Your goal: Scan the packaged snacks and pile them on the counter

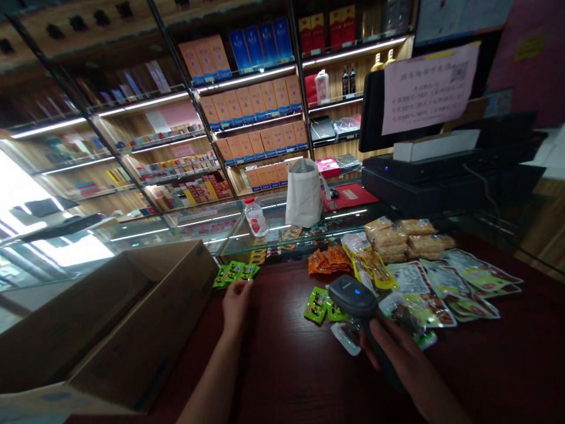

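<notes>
My left hand (236, 301) is at the edge of a row of small green snack packets (233, 273), beside the cardboard box. Its fingers are pinched together at the near edge of a packet. In my right hand (399, 344) is a dark barcode scanner (352, 296), its head pointing left with a small blue light on. Below and beside the scanner lie more green packets (316, 305), partly covered by it. Orange packets (329, 259), a yellow-edged bag (373, 268) and clear-and-white food pouches (415, 288) are spread just beyond my right hand.
An open cardboard box (132, 330) stands at the left. Bagged tan snacks (392, 238) are stacked at the back right. Behind are a white bag (304, 194), a red-capped bottle (255, 218), a glass counter, a black monitor (373, 112) and stocked shelves.
</notes>
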